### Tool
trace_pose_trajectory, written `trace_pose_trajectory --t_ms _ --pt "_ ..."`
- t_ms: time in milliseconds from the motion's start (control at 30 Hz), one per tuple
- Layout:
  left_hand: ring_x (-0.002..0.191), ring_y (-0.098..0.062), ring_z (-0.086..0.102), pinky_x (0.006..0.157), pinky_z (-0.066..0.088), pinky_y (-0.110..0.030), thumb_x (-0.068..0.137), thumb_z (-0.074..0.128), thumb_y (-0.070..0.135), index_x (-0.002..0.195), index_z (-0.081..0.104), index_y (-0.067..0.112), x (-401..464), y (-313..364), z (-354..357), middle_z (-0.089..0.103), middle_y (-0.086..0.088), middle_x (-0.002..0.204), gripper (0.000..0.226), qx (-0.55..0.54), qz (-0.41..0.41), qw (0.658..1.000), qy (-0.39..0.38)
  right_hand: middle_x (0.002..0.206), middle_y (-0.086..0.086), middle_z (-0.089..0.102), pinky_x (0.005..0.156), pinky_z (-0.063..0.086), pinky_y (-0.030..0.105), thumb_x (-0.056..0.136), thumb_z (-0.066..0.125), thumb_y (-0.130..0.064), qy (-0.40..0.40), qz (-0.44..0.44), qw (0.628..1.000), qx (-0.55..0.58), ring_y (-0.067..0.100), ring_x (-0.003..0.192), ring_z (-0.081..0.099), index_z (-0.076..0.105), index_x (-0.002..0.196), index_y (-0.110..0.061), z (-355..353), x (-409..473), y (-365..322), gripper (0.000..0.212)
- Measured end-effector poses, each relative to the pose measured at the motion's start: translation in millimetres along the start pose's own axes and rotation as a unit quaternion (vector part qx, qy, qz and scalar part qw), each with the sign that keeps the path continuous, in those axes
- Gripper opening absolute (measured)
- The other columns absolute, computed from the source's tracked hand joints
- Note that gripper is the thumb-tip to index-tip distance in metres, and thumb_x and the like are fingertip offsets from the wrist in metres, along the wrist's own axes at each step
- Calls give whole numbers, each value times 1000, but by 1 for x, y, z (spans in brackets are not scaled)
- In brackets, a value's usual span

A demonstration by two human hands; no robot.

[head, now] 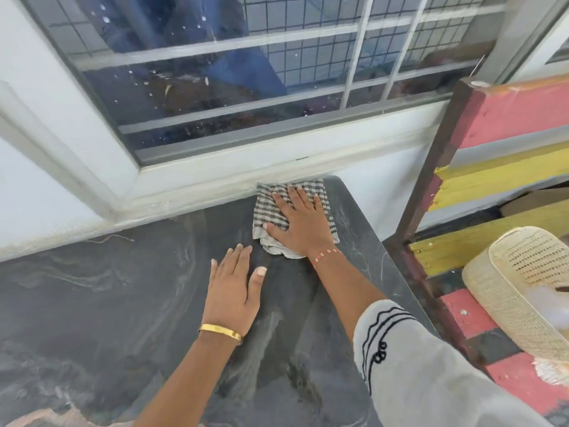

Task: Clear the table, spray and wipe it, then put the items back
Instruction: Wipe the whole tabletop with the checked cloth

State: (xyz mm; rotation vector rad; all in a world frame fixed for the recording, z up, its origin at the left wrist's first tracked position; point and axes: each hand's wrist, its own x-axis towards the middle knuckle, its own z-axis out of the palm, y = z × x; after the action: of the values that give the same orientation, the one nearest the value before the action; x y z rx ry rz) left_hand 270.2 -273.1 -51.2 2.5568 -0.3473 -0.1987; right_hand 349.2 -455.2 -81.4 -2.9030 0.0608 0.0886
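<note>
Wiping step under way: right hand [300, 221], fingers flat, presses cloth [271, 208] at tabletop [92, 303] far corner, left hand [232, 288] flat beside; next, sweep cloth toward the unwiped near side

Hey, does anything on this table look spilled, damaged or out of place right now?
Nothing stands out. The right hand presses the striped cloth flat at the dark table's far corner; the left hand rests beside it.

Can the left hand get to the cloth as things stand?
Probably yes. The left hand lies flat on the table just short of the cloth, nothing between them; but the right hand already covers much of it.
</note>
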Motion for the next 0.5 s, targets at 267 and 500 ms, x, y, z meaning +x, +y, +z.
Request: trace_pose_trajectory --t_ms 267,500 --pt "144 -21 17 118 1 -37 60 -29 75 144 25 15 42 40 19 27 -5 153 116 57 59 996 -18 160 1 5 119 -3 44 88 35 -64 18 12 1000 6 20 148 1 13 149 -35 -9 30 43 71" --pt "144 -19 15 118 -1 -37 66 -21 74 145 22 16 28 64 23 25 -3 154 107 71 114 990 -50 160 6 3 119 -3 45 89 32 -64 25 128 991 15 23 148 -1 10 151 -30 -15 4 59 74"
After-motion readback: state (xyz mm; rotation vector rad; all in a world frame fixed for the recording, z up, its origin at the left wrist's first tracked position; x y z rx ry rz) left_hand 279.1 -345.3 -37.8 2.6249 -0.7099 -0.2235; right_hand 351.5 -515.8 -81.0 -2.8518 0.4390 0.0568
